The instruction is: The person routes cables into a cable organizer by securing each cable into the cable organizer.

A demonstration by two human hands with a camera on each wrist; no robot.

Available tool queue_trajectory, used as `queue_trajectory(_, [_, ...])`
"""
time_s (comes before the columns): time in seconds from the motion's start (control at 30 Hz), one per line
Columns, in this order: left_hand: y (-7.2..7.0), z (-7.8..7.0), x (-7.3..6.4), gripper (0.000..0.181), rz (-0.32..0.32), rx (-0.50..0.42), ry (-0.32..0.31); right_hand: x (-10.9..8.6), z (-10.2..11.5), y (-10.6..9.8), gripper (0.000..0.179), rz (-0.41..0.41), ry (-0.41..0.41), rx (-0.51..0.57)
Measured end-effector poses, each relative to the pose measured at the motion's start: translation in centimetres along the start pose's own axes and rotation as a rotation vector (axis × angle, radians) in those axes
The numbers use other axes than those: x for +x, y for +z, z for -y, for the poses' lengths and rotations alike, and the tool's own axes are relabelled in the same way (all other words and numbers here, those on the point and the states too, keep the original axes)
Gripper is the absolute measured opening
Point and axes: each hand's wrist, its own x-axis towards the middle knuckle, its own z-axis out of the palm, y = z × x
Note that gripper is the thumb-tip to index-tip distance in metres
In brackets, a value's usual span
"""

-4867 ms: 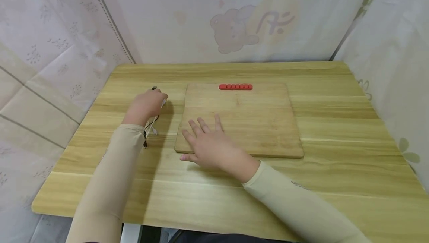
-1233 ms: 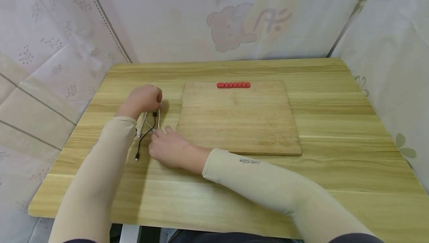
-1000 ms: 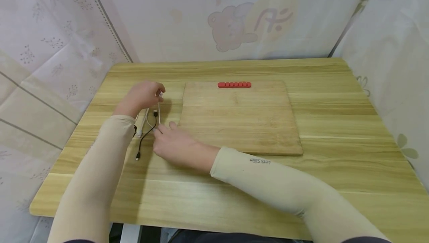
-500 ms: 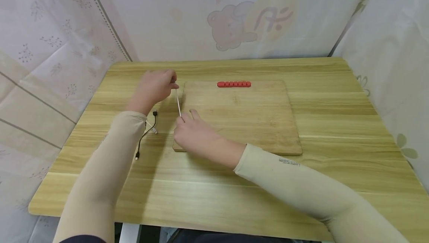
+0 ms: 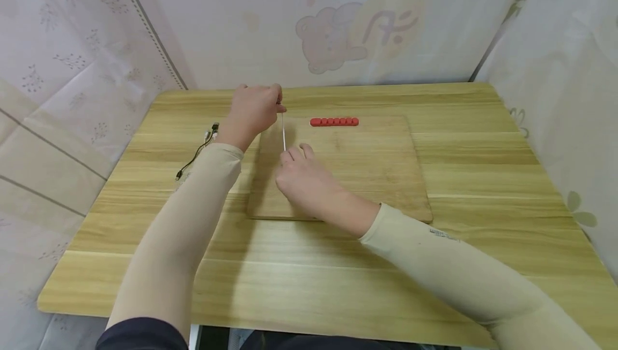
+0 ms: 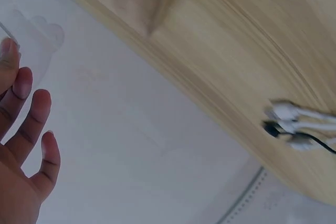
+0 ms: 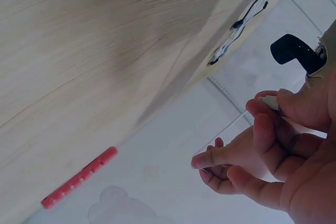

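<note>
A short white cable (image 5: 284,132) is stretched between my hands above the left part of the wooden board (image 5: 367,173). My left hand (image 5: 256,108) pinches its upper end between thumb and forefinger; in the left wrist view, the other fingers are spread loosely. Lower and nearer the body, my right hand (image 5: 309,182) pinches the cable's other end, where a white plug (image 7: 270,102) shows between thumb and forefinger in the right wrist view. A red notched strip (image 5: 334,122) lies along the board's far edge, to the right of both hands.
Left of the board, a black cable (image 5: 195,154) and several white cables (image 6: 315,124) lie on the wooden table (image 5: 483,178), partly hidden by the left forearm in the head view. Patterned curtains (image 5: 217,28) enclose the table's back and sides.
The right hand has come from the board to the cables and joined the left on the white cable. Both hands have since carried it rightward over the board. Remaining cables have shifted up-left.
</note>
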Motion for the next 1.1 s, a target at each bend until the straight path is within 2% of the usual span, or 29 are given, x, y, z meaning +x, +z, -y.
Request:
queue_trajectory(0.2, [0.4, -1.8, 1.4, 0.026, -0.035, 0.014, 0.036, -0.9, -1.2, 0.3, 0.018, 0.005, 0.046, 0.054])
queue_trajectory(0.43, [0.9, -3.6, 3.4, 0.024, 0.016, -0.024, 0.093, -1.5, -2.6, 0.7, 0.022, 0.143, 0.128, 0.120])
queue_trajectory(0.67, [2.2, -5.0, 5.2, 0.023, 0.040, -0.082, 0.129, -1.9, -3.5, 1.5, 0.022, 0.167, 0.173, 0.162])
queue_trajectory(0.87, [3.6, -5.9, 6.3, 0.021, 0.097, -0.118, 0.108, -2.0, -4.1, 1.9, 0.019, 0.129, 0.167, 0.144])
queue_trajectory(1.1, [4.4, -6.8, 6.9, 0.021, 0.161, -0.115, 0.063, -2.0, -4.6, 2.3, 0.012, 0.101, 0.173, 0.104])
